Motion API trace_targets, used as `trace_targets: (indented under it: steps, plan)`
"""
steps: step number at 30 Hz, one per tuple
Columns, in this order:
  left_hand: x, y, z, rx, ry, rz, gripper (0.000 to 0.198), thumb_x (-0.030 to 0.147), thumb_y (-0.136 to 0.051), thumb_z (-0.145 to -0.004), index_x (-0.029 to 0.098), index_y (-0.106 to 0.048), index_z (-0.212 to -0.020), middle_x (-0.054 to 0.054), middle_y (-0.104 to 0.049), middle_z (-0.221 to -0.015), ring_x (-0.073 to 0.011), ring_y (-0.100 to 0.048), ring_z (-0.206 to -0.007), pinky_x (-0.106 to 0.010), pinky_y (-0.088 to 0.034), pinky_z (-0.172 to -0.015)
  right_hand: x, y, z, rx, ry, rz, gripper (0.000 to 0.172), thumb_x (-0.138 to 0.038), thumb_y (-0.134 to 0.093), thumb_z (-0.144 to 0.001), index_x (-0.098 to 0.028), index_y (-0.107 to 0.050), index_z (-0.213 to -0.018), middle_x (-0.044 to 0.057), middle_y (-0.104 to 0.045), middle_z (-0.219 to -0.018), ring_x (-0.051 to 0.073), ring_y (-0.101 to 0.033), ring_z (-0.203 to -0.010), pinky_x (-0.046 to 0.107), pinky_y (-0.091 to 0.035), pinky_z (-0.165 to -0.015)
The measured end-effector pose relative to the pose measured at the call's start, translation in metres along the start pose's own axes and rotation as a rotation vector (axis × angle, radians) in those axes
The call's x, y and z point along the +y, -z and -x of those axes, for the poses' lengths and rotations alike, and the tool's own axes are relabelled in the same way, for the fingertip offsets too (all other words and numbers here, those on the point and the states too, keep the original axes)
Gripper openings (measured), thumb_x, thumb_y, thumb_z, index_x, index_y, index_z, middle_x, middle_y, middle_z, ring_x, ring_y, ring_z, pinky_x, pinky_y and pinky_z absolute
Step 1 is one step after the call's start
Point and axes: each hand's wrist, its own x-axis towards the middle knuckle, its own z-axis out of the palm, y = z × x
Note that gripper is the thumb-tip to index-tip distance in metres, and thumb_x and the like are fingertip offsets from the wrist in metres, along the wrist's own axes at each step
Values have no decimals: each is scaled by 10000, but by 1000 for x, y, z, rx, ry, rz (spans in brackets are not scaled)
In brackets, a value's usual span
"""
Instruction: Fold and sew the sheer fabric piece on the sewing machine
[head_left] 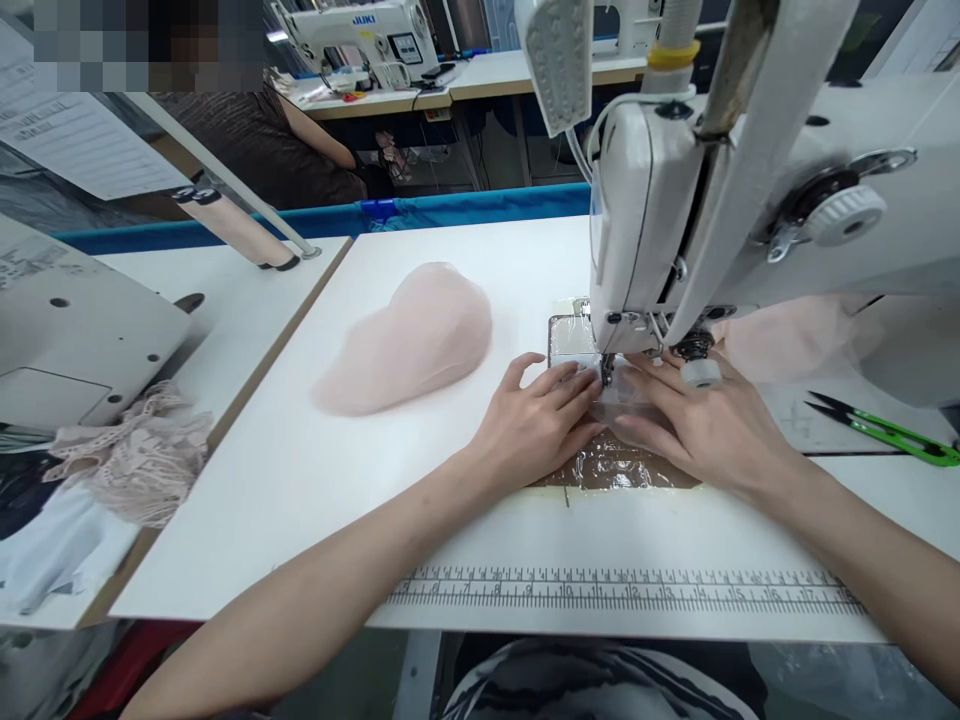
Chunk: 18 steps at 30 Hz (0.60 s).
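A small piece of sheer pale fabric (626, 405) lies under the needle area of a white sewing machine (637, 220), beside the presser foot (607, 370). My left hand (536, 415) rests on the left of the foot, its fingers stretched out and fingertips at the fabric's edge. On the other side, my right hand (697, 415) lies over the fabric with fingers extended and thumb apart; the machine head hides some of its fingertips. To the left, a pale pink sheer cup-shaped piece (420, 340) sits on the white table (300, 520).
Green thread snips (889, 428) lie at the right, near more pink sheer fabric (795, 335). A printed ruler (622, 590) runs along the front edge. Beige lace straps (150, 455) are heaped at far left. Behind a blue cloth trough (487, 205), another person (255, 140) sits.
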Motion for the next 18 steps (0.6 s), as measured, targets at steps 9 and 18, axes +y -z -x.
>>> trace_targets:
  steps: [9,18]
  plan:
    - [2,20,6,200,96,-99,241,296,-500,-941,187,-639,-1104,-45,-706,-1087,-211,-640,-949,-402,-419,-855,2,19,-1,41,2,-66,321,-217,-415,-933,-163,-722,-856,52,-702,-681,181,-636,-660,384,-391,-944]
    - [-5,25,5,198,128,-161,333,371,-505,-938,178,-665,-718,-23,-720,-718,-192,-646,-766,-398,-448,-827,12,21,2,16,66,24,435,64,-404,-694,-215,-726,-777,13,-613,-535,209,-589,-627,444,-393,-956]
